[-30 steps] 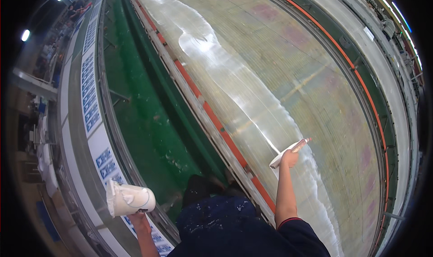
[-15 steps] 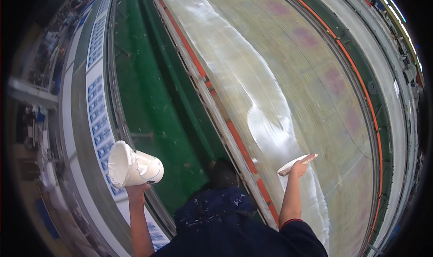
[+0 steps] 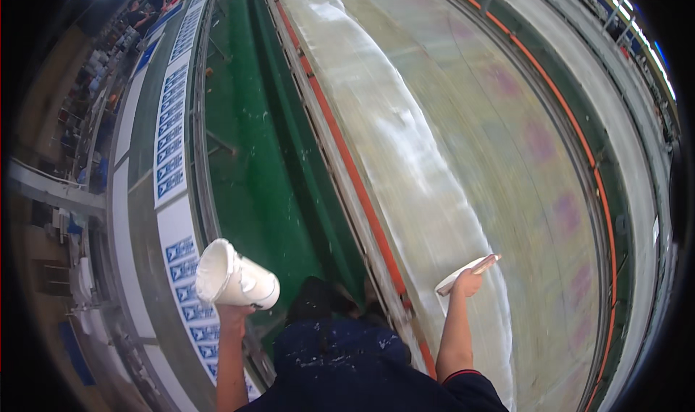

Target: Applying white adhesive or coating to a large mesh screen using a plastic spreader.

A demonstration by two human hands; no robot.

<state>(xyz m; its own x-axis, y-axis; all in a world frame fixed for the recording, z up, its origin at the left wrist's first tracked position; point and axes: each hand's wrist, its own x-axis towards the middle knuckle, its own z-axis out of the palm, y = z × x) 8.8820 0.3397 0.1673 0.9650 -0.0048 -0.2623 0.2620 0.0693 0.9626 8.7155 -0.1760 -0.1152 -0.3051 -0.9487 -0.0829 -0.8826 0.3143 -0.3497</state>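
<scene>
In my left hand (image 3: 235, 316) is a white plastic bucket (image 3: 250, 283), tipped with its mouth toward the left. White material coats its rim; how much is inside I cannot tell. My fingers are closed under its side, mostly hidden. On the right, my right hand (image 3: 468, 285) grips a flat spreader (image 3: 457, 272) with a pale blade and a wooden-looking edge. The blade rests on or just above a long table (image 3: 521, 217), at a band of wet, glossy white coating (image 3: 413, 151). That band runs away from me along the table's left side.
A red-orange strip (image 3: 346, 162) and metal rail edge the near side of the table. Between tables lies a green floor aisle (image 3: 239, 144). To the left stands another long table with blue-and-white printed sheets (image 3: 171, 133). An orange strip (image 3: 572, 122) borders the far side.
The view has shifted along the table. The spreader has moved over the coating, and the swirled patch ahead of it now looks smoothed into an even band. The bucket stays in my left hand.
</scene>
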